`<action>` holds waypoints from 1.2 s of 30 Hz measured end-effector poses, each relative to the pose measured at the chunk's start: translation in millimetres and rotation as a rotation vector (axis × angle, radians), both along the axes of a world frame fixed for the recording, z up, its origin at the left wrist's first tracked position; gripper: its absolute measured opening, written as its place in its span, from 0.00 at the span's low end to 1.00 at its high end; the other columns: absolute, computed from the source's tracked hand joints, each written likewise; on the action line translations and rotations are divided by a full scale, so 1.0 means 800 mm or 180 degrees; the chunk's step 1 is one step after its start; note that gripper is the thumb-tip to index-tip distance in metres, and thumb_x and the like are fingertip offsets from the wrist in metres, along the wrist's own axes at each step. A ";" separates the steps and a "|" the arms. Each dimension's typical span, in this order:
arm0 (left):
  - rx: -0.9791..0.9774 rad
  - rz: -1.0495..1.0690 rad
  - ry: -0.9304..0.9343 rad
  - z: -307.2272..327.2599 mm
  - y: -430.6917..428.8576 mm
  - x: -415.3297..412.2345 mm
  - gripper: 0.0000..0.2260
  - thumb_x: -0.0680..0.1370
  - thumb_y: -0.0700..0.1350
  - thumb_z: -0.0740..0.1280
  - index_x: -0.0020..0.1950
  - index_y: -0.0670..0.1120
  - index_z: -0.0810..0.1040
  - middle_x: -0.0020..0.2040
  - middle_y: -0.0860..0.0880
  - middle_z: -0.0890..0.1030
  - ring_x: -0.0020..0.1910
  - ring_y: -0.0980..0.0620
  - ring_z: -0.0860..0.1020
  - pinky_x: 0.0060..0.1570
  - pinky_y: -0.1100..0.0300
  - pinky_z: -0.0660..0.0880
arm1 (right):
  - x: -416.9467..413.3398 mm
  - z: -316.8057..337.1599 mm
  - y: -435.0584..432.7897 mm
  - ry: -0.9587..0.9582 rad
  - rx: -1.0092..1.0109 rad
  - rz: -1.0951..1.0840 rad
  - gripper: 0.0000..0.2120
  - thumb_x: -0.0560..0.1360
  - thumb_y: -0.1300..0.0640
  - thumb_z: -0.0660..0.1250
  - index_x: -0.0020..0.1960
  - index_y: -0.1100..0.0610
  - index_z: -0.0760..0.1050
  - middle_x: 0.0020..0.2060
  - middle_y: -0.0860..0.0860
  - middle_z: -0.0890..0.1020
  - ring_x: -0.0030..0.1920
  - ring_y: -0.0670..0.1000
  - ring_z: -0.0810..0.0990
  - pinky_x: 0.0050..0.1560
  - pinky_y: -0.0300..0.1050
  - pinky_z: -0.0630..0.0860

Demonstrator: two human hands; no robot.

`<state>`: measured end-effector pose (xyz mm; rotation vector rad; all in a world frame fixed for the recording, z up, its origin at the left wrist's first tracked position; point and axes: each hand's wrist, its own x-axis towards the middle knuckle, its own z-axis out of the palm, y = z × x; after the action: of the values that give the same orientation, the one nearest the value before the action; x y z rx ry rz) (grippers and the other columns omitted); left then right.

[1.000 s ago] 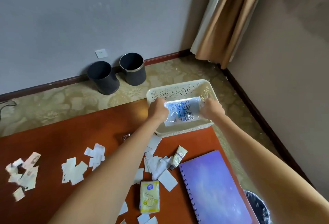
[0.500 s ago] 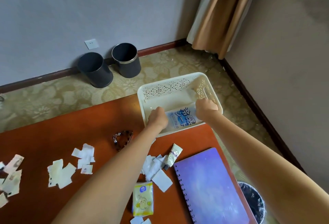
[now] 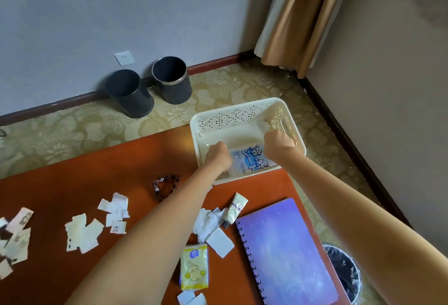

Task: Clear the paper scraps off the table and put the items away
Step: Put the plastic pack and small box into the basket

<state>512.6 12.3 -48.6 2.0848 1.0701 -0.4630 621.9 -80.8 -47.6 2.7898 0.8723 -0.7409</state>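
Fingers: left hand (image 3: 218, 155) and right hand (image 3: 278, 145) curled, gripping blue-and-white pouch (image 3: 252, 162) at its left and right ends | pouch: inside cream basket (image 3: 232, 117), against near wall | basket: far right corner of desk (image 3: 72, 183) | paper scraps (image 3: 83, 234): scattered across desk | notebook (image 3: 286, 251), tube (image 3: 235, 210), tissue pack (image 3: 194, 270): on desk, nearer than basket

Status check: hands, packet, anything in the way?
Left hand and right hand grip the packet. Packet down inside the basket. Paper scraps, tube, notebook on the table, not blocking.
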 end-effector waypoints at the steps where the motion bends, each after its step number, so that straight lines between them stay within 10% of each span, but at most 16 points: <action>1: 0.0012 -0.0029 0.0019 0.003 0.000 -0.001 0.11 0.79 0.33 0.57 0.60 0.35 0.71 0.59 0.38 0.76 0.57 0.42 0.77 0.48 0.59 0.73 | 0.001 0.000 0.001 0.0077 0.0112 -0.0055 0.10 0.78 0.65 0.57 0.56 0.66 0.73 0.47 0.57 0.75 0.47 0.54 0.76 0.52 0.42 0.76; 4: 0.0056 -0.0150 0.0083 0.012 0.000 -0.006 0.11 0.79 0.34 0.57 0.61 0.35 0.70 0.60 0.38 0.76 0.58 0.42 0.77 0.51 0.58 0.74 | 0.002 0.000 0.009 0.0796 0.0579 -0.0505 0.10 0.79 0.60 0.58 0.41 0.63 0.72 0.41 0.55 0.73 0.35 0.51 0.74 0.32 0.28 0.74; 10: 0.0136 0.0094 -0.0501 0.055 0.022 -0.030 0.13 0.77 0.32 0.57 0.59 0.38 0.74 0.58 0.39 0.78 0.55 0.41 0.79 0.52 0.55 0.77 | -0.026 0.003 0.024 0.2554 0.1457 -0.1509 0.14 0.79 0.52 0.59 0.40 0.60 0.74 0.36 0.52 0.77 0.36 0.48 0.75 0.42 0.42 0.73; 18: 0.0638 0.0527 -0.0359 0.048 0.040 -0.087 0.15 0.79 0.49 0.61 0.59 0.39 0.71 0.56 0.40 0.78 0.56 0.42 0.77 0.50 0.51 0.76 | -0.059 -0.010 0.056 0.2270 0.0900 -0.0614 0.11 0.77 0.61 0.63 0.37 0.60 0.68 0.30 0.53 0.72 0.29 0.47 0.70 0.31 0.35 0.69; 25: 0.0035 0.0502 -0.0606 0.037 0.034 -0.092 0.12 0.80 0.42 0.56 0.39 0.39 0.72 0.37 0.40 0.78 0.25 0.50 0.74 0.21 0.69 0.69 | -0.070 -0.015 0.069 0.1761 0.0817 -0.0027 0.18 0.73 0.64 0.69 0.59 0.64 0.65 0.42 0.56 0.77 0.28 0.45 0.74 0.21 0.30 0.70; 36: -0.0188 0.0618 -0.0720 0.034 0.030 -0.097 0.16 0.81 0.44 0.56 0.32 0.44 0.67 0.28 0.47 0.74 0.24 0.54 0.72 0.27 0.65 0.69 | -0.081 -0.016 0.067 0.1391 0.0656 0.0374 0.28 0.72 0.59 0.71 0.66 0.64 0.61 0.58 0.65 0.75 0.54 0.62 0.80 0.52 0.52 0.79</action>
<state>434.7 36.1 -21.6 1.9062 1.0962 -0.1567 557.4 -26.9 -60.1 2.7567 1.2338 -1.3402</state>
